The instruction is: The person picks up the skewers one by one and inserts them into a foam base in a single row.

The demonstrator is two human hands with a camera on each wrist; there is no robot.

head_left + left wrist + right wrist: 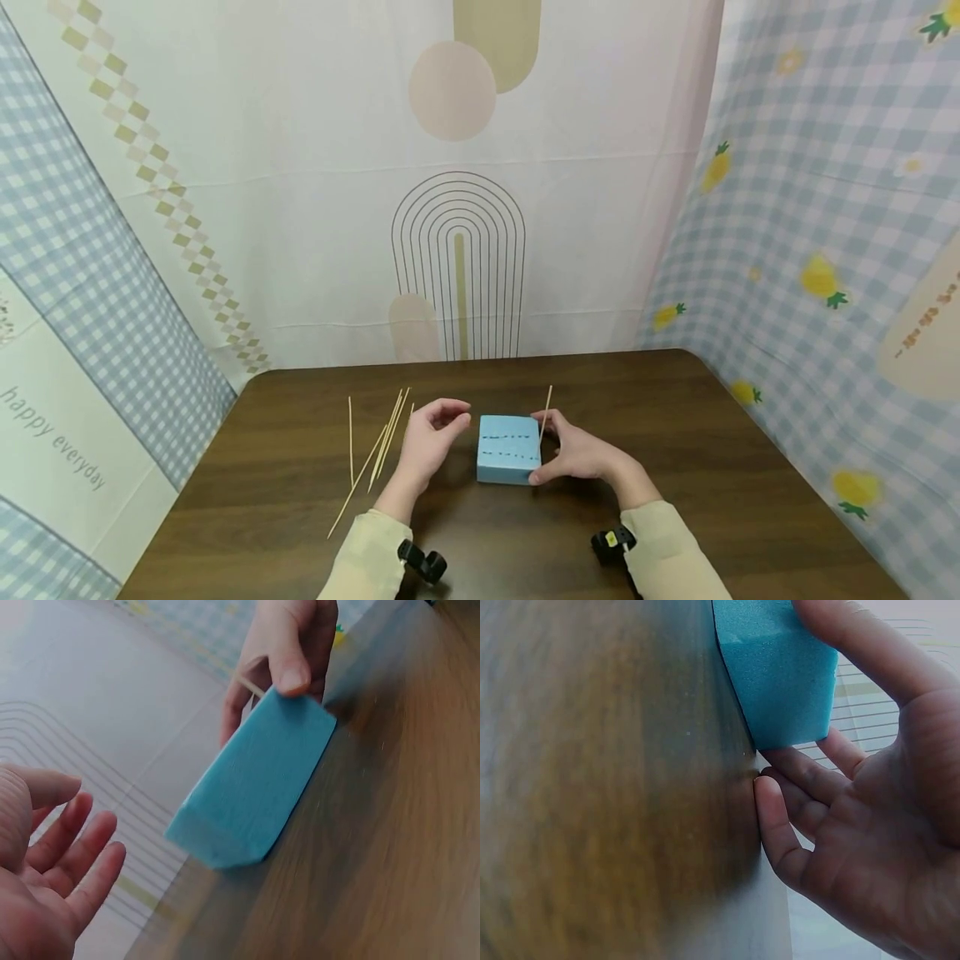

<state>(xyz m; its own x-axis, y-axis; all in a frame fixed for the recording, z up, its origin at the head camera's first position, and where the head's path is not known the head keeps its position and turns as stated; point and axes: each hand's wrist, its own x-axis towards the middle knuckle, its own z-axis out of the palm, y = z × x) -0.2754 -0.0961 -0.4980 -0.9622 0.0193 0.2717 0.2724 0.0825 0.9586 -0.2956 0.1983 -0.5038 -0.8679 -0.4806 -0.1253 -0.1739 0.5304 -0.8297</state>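
A blue foam block (504, 450) lies on the table, with two rows of dark marks across its top. One thin wooden stick (546, 410) stands up at the block's right end, leaning slightly. My right hand (583, 452) grips that end, thumb at the near corner and fingers round the far side; the right wrist view shows the thumb against the foam block (787, 690). Left of the block, my left hand (431, 437) hovers with bent fingers and nothing in them. In the left wrist view, its fingers (94, 840) are spread apart, away from the block (255, 772).
Several loose wooden sticks (387, 437) lie on the brown table (262, 500) left of my left hand, some crossing. A single stick (350, 442) lies farther left. Patterned cloths (330, 250) hang behind the table and at both sides.
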